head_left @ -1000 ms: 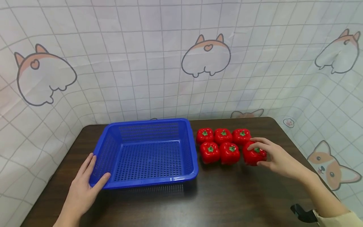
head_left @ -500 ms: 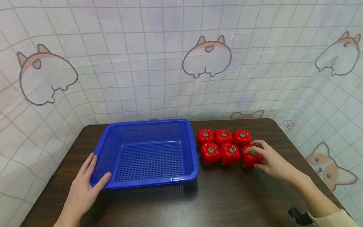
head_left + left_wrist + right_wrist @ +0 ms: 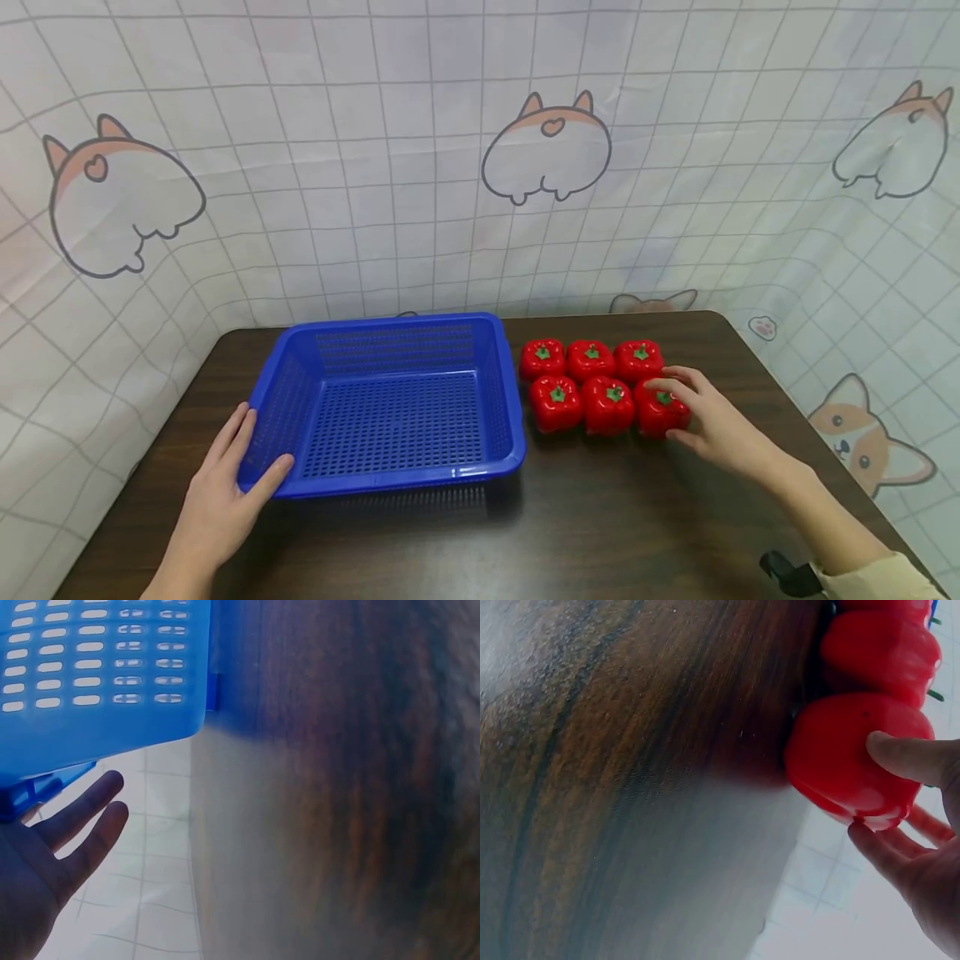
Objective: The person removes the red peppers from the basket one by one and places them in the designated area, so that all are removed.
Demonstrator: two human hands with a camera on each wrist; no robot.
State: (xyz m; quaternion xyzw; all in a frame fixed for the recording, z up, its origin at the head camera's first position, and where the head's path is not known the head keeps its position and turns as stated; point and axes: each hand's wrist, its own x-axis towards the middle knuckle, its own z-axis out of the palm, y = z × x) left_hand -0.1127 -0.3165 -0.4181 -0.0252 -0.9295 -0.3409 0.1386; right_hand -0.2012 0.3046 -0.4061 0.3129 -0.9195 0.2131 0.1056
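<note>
A blue plastic basket (image 3: 401, 479) with a perforated base and walls stands on the left of the table. My left hand (image 3: 216, 497) rests against its near left corner, with straight fingers along the left side and the thumb at the front rim. In the left wrist view, straight fingers (image 3: 96, 844) show beside the basket wall (image 3: 97, 731). On the right, red bell peppers with green stems sit in two rows. My right hand (image 3: 720, 425) holds the front-row right-end bell pepper (image 3: 656, 414) between thumb and fingers. The right wrist view shows that bell pepper (image 3: 847, 754) against its neighbour (image 3: 877, 656).
The dark wooden table (image 3: 570, 533) runs up to a white grid-patterned cloth (image 3: 405, 208) with cartoon dogs, which hangs behind and at the sides. A back-row bell pepper (image 3: 543, 358) stands close to the basket's right side. A black strap (image 3: 791, 575) is by the right sleeve.
My right hand has moved the front-row end bell pepper leftward, closing the gap to the pepper beside it. My left hand and the basket have stayed in place.
</note>
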